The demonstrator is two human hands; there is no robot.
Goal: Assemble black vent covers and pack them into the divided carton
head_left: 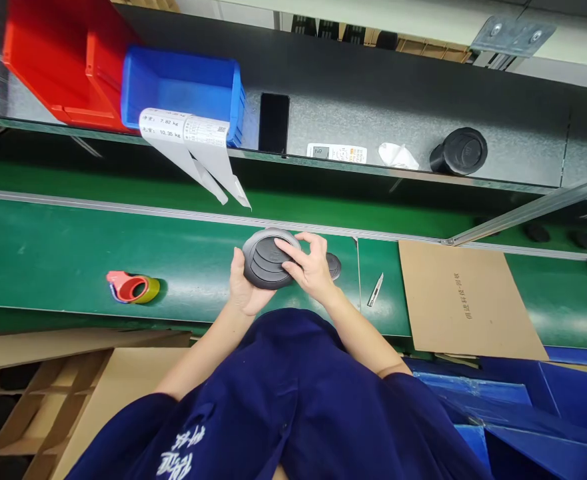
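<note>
I hold a round dark grey plastic disc (263, 259) with raised rings on its face, above the green table (48, 260). My left hand (243, 287) cups it from below and the left, fingers wrapped round its rim. My right hand (309, 267) lies over its right side, fingers curled onto the face. A smaller dark round part (334, 265) shows just behind my right hand; whether the hand touches it is unclear.
A red tape dispenser (130, 287) lies left on the table; a utility knife (376, 290) and brown cardboard sheet (466, 300) lie right. The shelf above holds red (58, 60) and blue (183, 87) bins, a black cylinder (459, 152) and labels. A divided carton (18, 407) stands lower left.
</note>
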